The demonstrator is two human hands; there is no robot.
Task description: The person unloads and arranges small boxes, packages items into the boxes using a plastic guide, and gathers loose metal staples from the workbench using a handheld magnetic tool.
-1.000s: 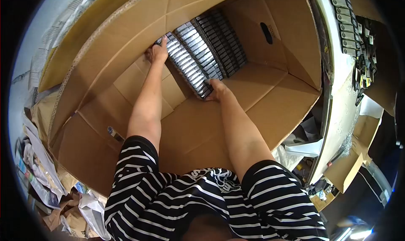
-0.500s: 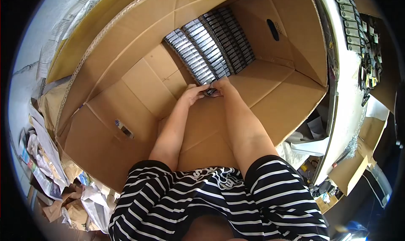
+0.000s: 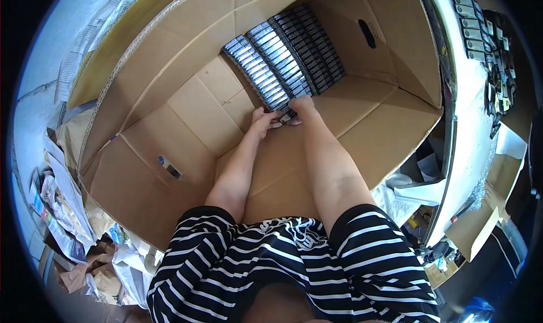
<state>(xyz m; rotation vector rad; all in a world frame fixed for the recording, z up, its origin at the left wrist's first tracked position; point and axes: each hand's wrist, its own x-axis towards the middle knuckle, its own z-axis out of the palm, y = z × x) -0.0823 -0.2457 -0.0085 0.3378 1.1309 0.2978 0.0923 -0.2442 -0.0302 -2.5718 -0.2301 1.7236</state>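
Note:
Deep in a large cardboard box (image 3: 288,176), both my hands are at the near end of rows of small dark packs (image 3: 266,74) with shiny faces. Several of these dark packs (image 3: 287,117) sit between my hands, mostly covered by fingers. My left hand (image 3: 263,121) grips them from the left, thumb and fingers curled in. From the right my right hand (image 3: 301,105) closes over the same packs; its fingertips are partly hidden. What is printed on the packs is too small to read.
Tall cardboard walls with a hand hole (image 3: 367,33) surround my arms. On the right, a white surface (image 3: 469,97) carries more packs (image 3: 471,23). Crumpled paper (image 3: 62,210) and plastic lie at the left. An opened carton (image 3: 486,193) stands at the right.
My hands have moved slightly apart, the right one a little up and right, and the packs between them show more. The camera view has shifted slightly.

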